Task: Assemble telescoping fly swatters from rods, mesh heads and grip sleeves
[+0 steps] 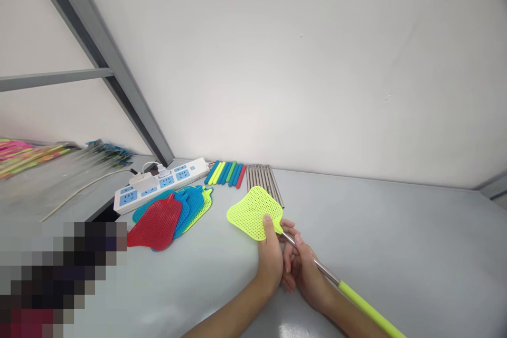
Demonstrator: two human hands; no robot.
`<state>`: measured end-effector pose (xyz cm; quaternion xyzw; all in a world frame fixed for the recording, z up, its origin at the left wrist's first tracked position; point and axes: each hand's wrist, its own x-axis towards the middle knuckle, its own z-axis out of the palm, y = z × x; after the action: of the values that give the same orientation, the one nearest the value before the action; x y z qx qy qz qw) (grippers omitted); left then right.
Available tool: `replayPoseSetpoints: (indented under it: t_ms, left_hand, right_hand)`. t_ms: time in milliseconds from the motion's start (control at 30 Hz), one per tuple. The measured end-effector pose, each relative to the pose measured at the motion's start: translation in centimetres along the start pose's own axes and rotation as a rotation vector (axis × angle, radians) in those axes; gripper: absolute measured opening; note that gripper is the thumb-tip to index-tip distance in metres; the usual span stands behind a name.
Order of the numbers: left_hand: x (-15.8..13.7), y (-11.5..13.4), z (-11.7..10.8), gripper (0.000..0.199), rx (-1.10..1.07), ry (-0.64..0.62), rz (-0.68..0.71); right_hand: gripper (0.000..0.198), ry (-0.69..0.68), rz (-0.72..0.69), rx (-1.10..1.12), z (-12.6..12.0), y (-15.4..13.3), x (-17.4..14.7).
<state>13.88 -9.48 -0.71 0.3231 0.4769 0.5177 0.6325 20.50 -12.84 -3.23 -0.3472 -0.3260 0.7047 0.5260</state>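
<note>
My left hand (pixel 271 253) grips a yellow-green fly swatter (pixel 255 211) at the base of its perforated head, thumb lying on the mesh. Close beside it, my right hand (pixel 307 269) is closed round the swatter's metal rod (pixel 327 272), just below the head. From there the rod runs down to the right into a yellow-green handle sleeve (pixel 368 306), which passes over my right forearm's side. Some fingers of both hands are hidden behind the rod and palms.
Loose swatter heads, a red one (pixel 160 224) on top, lie left beside a white power strip (pixel 158 186). Coloured handle sleeves (pixel 225 174) and metal rods (pixel 265 177) are lined up near the wall. A grey metal frame (pixel 114 79) rises at left; packaged items (pixel 109 153) lie beyond it.
</note>
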Motion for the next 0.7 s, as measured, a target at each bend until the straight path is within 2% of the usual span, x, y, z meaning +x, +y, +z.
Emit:
replayPoseSetpoints:
  t_ms: [700]
  left_hand:
    - [0.58, 0.13, -0.14, 0.048, -0.011, 0.02, 0.007]
  right_hand:
    - [0.054, 0.053, -0.002, -0.059, -0.1, 0.26, 0.38]
